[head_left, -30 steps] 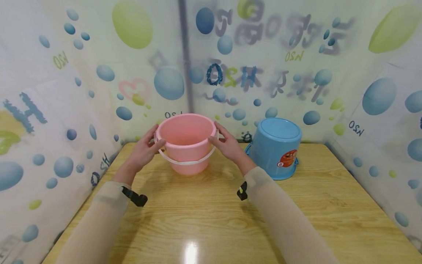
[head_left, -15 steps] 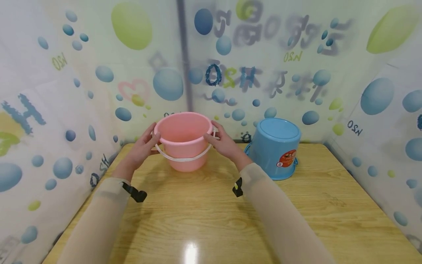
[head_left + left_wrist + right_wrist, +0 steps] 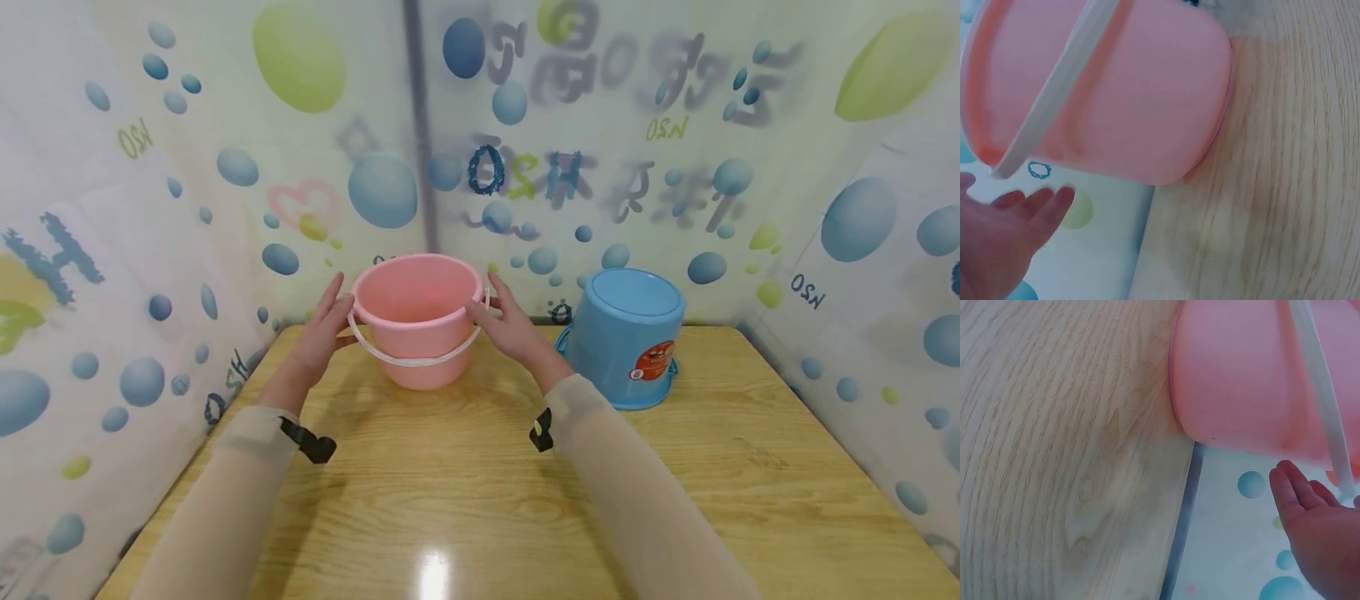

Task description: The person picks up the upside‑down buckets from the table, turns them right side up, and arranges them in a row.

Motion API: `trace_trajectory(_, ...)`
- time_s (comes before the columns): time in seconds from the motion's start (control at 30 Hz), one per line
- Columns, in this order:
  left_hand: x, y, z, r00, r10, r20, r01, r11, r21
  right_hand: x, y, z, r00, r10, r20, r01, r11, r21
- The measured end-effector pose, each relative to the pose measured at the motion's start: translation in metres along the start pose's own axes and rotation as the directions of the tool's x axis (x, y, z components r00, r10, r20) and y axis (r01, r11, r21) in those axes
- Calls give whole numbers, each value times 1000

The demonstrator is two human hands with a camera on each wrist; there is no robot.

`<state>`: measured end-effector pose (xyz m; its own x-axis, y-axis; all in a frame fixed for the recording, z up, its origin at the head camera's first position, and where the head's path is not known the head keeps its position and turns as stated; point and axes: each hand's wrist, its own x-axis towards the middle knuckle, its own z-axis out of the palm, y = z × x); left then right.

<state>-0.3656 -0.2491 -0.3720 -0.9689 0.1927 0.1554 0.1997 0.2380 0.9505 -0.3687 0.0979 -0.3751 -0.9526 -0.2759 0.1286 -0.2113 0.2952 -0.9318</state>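
A pink bucket [image 3: 422,340] stands upright near the back of the wooden table, its mouth facing up. Its white handle [image 3: 416,362] hangs across the front. My left hand [image 3: 318,333] is at the bucket's left side with straight fingers; in the left wrist view a gap shows between that hand [image 3: 1004,244] and the bucket wall [image 3: 1160,106]. On the other side, my right hand [image 3: 513,329] has its thumb right at the rim. The right wrist view shows its fingers [image 3: 1300,490] extended alongside the bucket, close to the handle's end.
To the right, a blue bucket [image 3: 618,346] stands upside down with a red label [image 3: 654,361] on its side. The wooden table [image 3: 450,475] meets a curtain [image 3: 630,167] printed with bubbles at its back edge. Each wrist wears a black strap.
The pink bucket shifted slightly left and back, then came to rest. Both hands have loosened from its rim; the left fingers have straightened and moved away from it. The blue bucket has stayed put.
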Motion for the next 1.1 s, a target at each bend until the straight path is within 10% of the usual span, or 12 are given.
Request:
trace_trajectory(0.2, -14, 14, 2, 941, 160, -299, -143, 987, 78, -10, -7, 0, 999, -26, -36, 25, 999, -20)
trace_trajectory(0.37, -31, 31, 13, 884, 296, -363, -254, 954, 158, -30, -15, -6, 996, -50, -76, 46, 997, -58)
trace_trajectory(0.7, -59, 54, 65, 841, 531, -104, -538, 840, -64, -93, -9, -31, 988, -151, 39, 156, 965, -210)
trace_trajectory(1.1, -72, 54, 130, 848, 440, 296, -446, 893, -51, -169, 20, -83, 986, -127, 103, 152, 948, -279)
